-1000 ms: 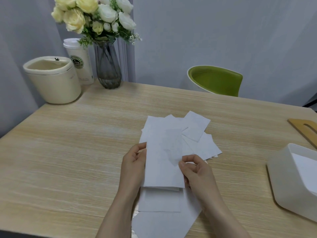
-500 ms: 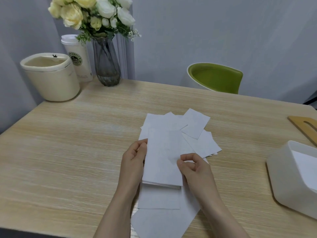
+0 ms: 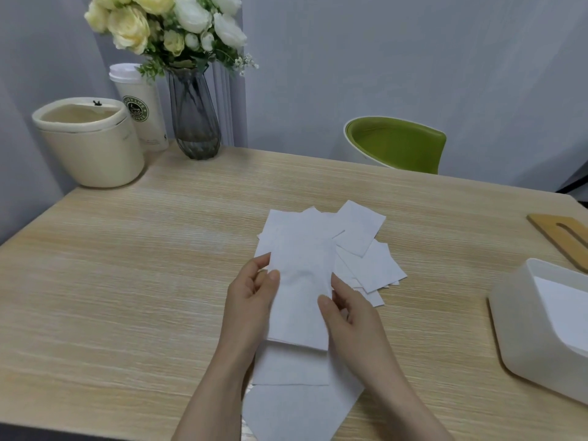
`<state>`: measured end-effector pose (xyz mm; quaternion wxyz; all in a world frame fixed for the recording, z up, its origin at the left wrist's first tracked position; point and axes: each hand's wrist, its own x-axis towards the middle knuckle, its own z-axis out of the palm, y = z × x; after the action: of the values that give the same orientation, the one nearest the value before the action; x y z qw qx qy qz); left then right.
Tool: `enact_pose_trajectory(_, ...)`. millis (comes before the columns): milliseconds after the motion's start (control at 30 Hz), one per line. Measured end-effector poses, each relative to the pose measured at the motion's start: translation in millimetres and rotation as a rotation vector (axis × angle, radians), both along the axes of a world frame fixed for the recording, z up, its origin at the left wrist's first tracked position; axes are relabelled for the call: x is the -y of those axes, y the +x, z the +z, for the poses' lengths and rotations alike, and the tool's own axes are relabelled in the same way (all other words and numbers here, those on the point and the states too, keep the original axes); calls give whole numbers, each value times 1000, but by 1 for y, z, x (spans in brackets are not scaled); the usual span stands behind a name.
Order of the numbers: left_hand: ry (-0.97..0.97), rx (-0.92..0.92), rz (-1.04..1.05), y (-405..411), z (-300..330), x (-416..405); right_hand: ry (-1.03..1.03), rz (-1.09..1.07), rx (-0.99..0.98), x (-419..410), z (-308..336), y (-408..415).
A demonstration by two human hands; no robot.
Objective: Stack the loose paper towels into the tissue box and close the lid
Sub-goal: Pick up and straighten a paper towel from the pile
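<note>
Paper towels [image 3: 366, 268] lie mid-table [image 3: 143, 297], tissue box [image 3: 521, 338] to their right.

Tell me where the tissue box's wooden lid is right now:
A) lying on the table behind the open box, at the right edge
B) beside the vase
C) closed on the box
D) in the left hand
A: the wooden lid lies flat on the table behind the open tissue box, while both the left hand and right hand hold a paper towel stack.
</note>
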<state>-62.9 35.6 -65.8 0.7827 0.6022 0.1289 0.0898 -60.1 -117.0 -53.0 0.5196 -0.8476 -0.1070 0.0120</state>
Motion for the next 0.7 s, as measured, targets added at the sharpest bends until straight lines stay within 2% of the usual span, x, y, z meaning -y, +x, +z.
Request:
enact_pose_trajectory(167, 35, -3, -46, -2, 1, 2, 83, -2, 44, -5, 3, -2)
enact_pose_trajectory(267, 85, 7, -57, -3, 1, 3, 64, -15, 42, -5, 0, 0)
enact_pose_trajectory(400, 192, -13, 165, -2, 0, -1, 55, -113, -11, 4, -3, 4)
enact_pose_trajectory(500, 168, -29, 315, -1, -3, -7, -8, -172, -76, 15, -2, 3)
enact_pose_trajectory(700, 190, -51, 339, 1, -2, -8, -151, -159, -114, 30, -7, 0)
